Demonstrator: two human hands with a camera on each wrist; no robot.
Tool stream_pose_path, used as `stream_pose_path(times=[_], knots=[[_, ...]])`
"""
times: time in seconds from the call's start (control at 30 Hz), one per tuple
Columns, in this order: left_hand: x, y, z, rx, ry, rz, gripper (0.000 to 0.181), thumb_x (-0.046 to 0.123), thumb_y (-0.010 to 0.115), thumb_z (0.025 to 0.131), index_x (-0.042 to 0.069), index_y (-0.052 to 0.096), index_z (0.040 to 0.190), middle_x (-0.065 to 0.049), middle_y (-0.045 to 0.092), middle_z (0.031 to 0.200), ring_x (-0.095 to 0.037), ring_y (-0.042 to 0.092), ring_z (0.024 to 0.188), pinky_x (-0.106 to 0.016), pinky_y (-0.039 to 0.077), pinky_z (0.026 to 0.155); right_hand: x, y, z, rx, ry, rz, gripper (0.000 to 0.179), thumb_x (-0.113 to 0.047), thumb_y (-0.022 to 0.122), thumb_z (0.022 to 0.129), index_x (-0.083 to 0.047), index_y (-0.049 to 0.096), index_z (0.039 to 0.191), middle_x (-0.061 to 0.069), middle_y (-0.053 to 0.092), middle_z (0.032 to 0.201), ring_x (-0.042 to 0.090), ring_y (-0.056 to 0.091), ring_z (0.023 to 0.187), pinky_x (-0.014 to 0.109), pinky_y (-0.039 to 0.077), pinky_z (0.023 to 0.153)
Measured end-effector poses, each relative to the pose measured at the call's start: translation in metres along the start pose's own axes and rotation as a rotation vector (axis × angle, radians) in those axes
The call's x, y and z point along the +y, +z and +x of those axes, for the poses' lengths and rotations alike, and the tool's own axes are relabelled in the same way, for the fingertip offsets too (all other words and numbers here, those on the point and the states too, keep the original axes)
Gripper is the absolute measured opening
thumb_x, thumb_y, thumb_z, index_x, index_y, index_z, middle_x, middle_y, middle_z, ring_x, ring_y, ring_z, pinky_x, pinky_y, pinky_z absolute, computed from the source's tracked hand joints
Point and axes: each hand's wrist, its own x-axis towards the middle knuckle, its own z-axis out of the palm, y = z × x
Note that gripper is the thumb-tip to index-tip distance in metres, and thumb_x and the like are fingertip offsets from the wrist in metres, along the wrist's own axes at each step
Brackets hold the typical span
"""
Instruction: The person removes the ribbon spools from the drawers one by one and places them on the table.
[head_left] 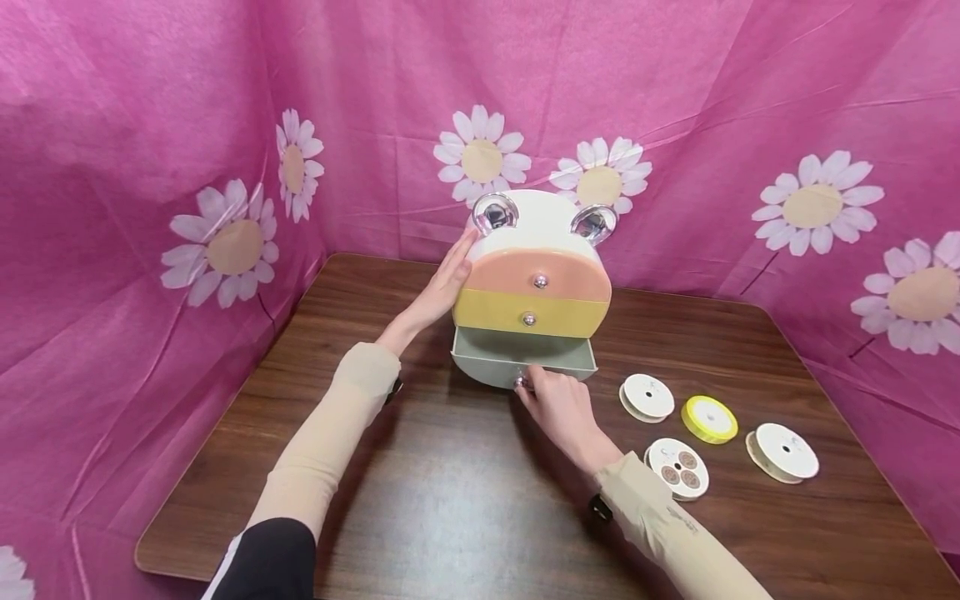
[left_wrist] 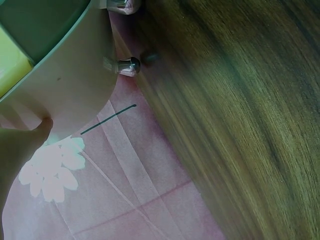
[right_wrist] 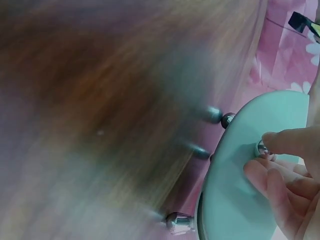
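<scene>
A small rounded drawer cabinet with a white body and two shiny ear-like eyes stands toward the back of the table. Its orange top drawer and yellow middle drawer are closed. The grey-green bottom drawer is pulled out, and the part of its inside that shows is bare. My left hand rests with extended fingers along the cabinet's left side. With thumb and fingers, my right hand pinches the silver knob on the bottom drawer's front.
Right of the drawer lie several ribbon spools: a white one, a yellow-edged one, one with brown round marks beside the right sleeve, and another white one. A pink flowered cloth hangs behind the wooden table.
</scene>
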Motion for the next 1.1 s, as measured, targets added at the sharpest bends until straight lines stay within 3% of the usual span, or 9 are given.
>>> stream_pose_path(times=[0.17, 0.33, 0.37, 0.67, 1.1], knots=[[-0.008, 0.000, 0.003, 0.000, -0.007, -0.008, 0.062, 0.036, 0.026, 0.109, 0.002, 0.012, 0.159, -0.020, 0.001, 0.167, -0.032, 0.001, 0.157, -0.055, 0.004, 0.127, 0.002, 0.002, 0.007, -0.013, 0.020, -0.005, 0.024, -0.019, 0.080, 0.082, -0.011, 0.057, 0.080, 0.006, 0.069, 0.066, 0.035, 0.066, 0.056, 0.045, 0.045, 0.040], [-0.008, 0.000, 0.003, -0.004, -0.011, -0.010, 0.067, 0.044, 0.025, 0.107, 0.003, 0.011, 0.159, -0.019, 0.001, 0.168, -0.032, 0.001, 0.157, -0.055, 0.004, 0.127, 0.005, 0.005, 0.011, -0.010, 0.032, -0.007, 0.023, -0.018, 0.079, 0.083, -0.010, 0.057, 0.079, 0.007, 0.070, 0.066, 0.036, 0.067, 0.056, 0.047, 0.046, 0.041], [-0.003, -0.001, 0.002, -0.010, -0.007, -0.016, 0.066, 0.040, 0.026, 0.108, 0.000, 0.011, 0.158, -0.022, 0.000, 0.167, -0.035, 0.000, 0.156, -0.057, 0.003, 0.127, 0.005, 0.005, 0.012, -0.007, 0.033, -0.009, 0.024, -0.017, 0.078, 0.083, -0.010, 0.056, 0.078, 0.008, 0.069, 0.064, 0.036, 0.066, 0.055, 0.048, 0.046, 0.041], [-0.004, 0.000, 0.003, -0.013, -0.027, -0.032, 0.094, 0.070, 0.026, 0.096, 0.001, 0.011, 0.158, -0.021, 0.000, 0.167, -0.034, 0.000, 0.156, -0.056, 0.003, 0.127, 0.011, 0.012, 0.023, -0.019, 0.062, -0.002, 0.021, -0.016, 0.076, 0.084, -0.010, 0.057, 0.078, 0.008, 0.069, 0.065, 0.037, 0.066, 0.056, 0.048, 0.046, 0.042], [-0.001, 0.000, 0.002, -0.014, -0.030, -0.020, 0.092, 0.069, 0.025, 0.097, 0.004, 0.011, 0.159, -0.020, 0.000, 0.167, -0.033, 0.000, 0.157, -0.059, 0.003, 0.126, 0.017, 0.020, 0.036, -0.041, 0.090, -0.018, 0.019, -0.016, 0.074, 0.087, -0.009, 0.058, 0.080, 0.010, 0.067, 0.064, 0.037, 0.065, 0.056, 0.048, 0.048, 0.044]])
